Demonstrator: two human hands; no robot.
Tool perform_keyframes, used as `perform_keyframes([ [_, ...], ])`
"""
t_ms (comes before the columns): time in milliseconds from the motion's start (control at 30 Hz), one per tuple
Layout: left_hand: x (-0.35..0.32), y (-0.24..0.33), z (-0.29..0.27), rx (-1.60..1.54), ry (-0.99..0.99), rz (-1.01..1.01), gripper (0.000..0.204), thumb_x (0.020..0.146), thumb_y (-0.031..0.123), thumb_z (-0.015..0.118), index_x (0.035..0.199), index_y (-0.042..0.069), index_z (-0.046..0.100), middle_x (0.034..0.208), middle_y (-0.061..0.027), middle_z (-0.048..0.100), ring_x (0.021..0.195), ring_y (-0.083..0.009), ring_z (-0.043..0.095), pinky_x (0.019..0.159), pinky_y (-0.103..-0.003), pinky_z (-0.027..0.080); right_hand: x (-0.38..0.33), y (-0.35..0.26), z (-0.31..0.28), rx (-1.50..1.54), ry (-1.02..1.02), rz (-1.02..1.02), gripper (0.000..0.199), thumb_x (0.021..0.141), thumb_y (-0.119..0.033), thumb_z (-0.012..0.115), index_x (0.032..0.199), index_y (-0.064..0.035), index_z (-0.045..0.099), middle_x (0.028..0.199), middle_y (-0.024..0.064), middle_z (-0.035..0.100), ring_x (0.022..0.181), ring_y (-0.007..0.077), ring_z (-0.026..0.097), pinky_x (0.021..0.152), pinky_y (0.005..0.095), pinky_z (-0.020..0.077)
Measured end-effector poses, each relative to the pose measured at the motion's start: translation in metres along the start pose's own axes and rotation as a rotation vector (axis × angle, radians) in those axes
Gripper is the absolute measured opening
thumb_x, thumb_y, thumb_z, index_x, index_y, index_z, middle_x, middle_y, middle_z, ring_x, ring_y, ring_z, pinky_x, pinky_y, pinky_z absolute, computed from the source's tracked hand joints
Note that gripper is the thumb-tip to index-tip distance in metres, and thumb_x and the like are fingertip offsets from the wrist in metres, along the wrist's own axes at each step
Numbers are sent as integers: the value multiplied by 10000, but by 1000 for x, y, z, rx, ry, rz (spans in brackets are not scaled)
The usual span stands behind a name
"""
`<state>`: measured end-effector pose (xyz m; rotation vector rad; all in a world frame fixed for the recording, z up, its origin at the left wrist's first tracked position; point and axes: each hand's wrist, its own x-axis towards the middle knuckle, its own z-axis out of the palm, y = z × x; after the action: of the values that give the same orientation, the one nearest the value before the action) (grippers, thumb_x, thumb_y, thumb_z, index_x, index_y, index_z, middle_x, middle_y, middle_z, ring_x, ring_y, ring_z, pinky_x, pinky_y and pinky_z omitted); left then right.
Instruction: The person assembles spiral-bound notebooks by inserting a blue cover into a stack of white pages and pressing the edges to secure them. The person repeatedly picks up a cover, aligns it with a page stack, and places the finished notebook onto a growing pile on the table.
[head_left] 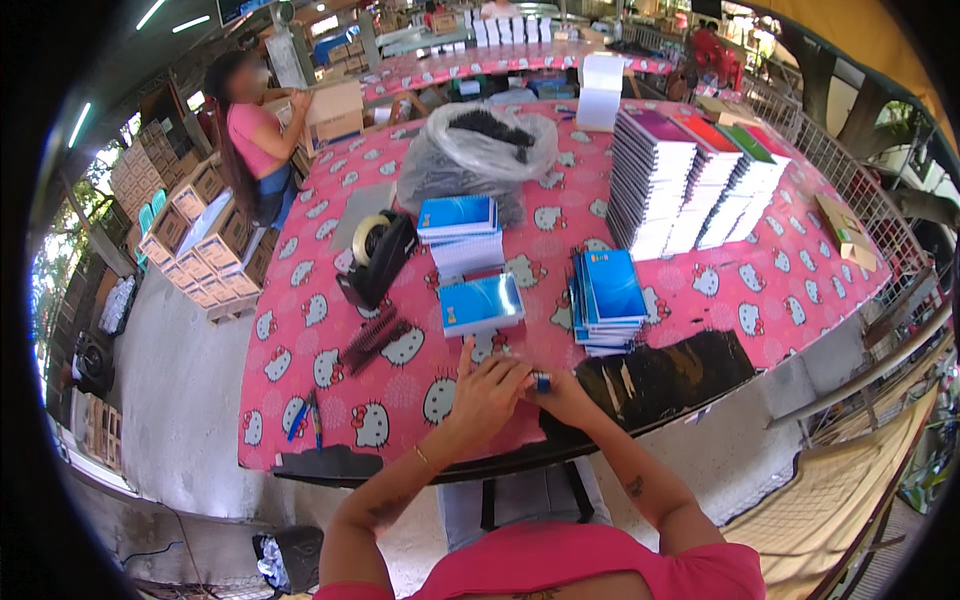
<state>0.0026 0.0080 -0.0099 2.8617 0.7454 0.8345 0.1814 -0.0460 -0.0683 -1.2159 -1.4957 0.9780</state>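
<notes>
My left hand (488,390) and my right hand (563,396) meet at the near edge of the pink patterned table (320,330). Between the fingers of both sits a small blue object (542,381); its kind is too small to tell. Just beyond the hands lies a blue-covered booklet (482,303). To its right is a fanned pile of blue booklets (606,297), and behind it a taller stack of blue booklets (459,232). A bundle of black binding combs (372,340) lies to the left of my hands.
A black tape dispenser (378,255), a clear bag of dark combs (478,150), tall stacks of spiral notebooks (690,175), a white stack (601,90) and pens (305,415) are on the table. Black sheets (670,375) lie at right. A person in pink (255,135) stands by cardboard boxes (205,235).
</notes>
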Motion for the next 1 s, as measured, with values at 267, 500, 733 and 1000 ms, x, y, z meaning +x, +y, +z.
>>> perform_keyframes([
  [267,9,1,2,-54,86,-2,188,933,246,641,1064,112,645,1017,-34,639,1000,-231,619,1154,-584,220,4,-6,-2,24,11,16,215,901,-71,686,1102,-3,654,919,92,683,841,139,607,770,318,496],
  [500,14,5,1,-46,77,9,172,938,247,639,1048,115,659,966,-33,645,939,-233,625,1129,-561,264,3,-9,-5,-20,30,-43,263,895,-87,694,1147,-20,660,984,124,709,905,156,657,797,325,506],
  [733,10,5,10,-45,136,-5,171,906,240,685,1030,123,668,948,-31,654,907,-226,643,1126,-532,296,-12,-36,-52,3,70,78,305,881,-138,737,1156,-12,698,989,134,728,886,145,684,803,291,534],
  [1000,5,2,3,-67,75,-16,225,877,274,715,1003,96,657,928,-62,635,922,-271,601,898,-448,418,3,-42,-59,-213,5,-165,146,824,-99,742,910,3,681,815,106,694,740,191,670,688,308,521],
])
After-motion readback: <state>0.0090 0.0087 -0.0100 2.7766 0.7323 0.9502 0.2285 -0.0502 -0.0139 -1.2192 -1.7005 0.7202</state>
